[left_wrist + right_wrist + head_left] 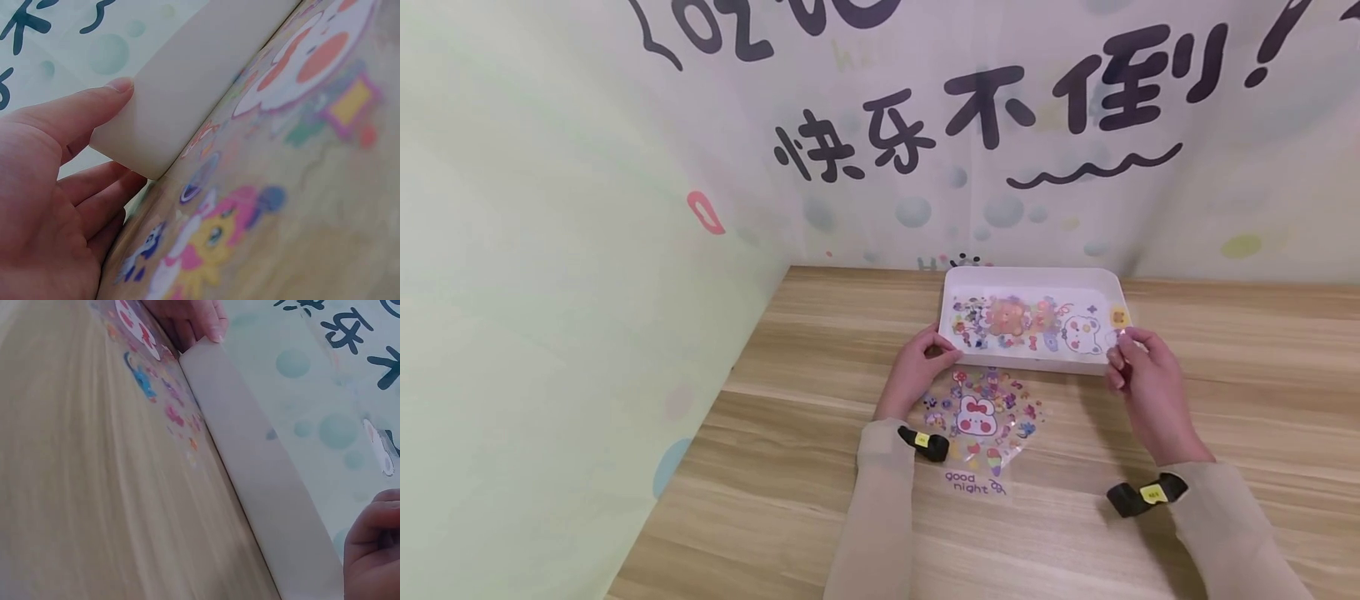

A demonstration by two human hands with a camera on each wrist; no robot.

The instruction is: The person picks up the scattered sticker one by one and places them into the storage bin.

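Observation:
A white shallow tray point(1037, 364) stands near the wall, with a clear sticker sheet printed with a bear face point(1081, 333) in it. My left hand point(917, 367) holds the tray's front left corner, its thumb point(112, 94) on the rim and its other fingers low by the wall. At the front right corner, my right hand point(1150, 387) pinches the edge of the clear sheet between thumb and curled fingers. Part of the sheet shows above the rim in the right wrist view. Another clear sticker sheet point(976, 417), with a rabbit and "good night", lies before the tray.
Under everything is a wood-grain table point(1052, 533). A printed cloth backdrop point(865, 225) with large black characters hangs right behind the tray, and a pale cloth point(550, 292) runs along the left side. Black straps circle both wrists.

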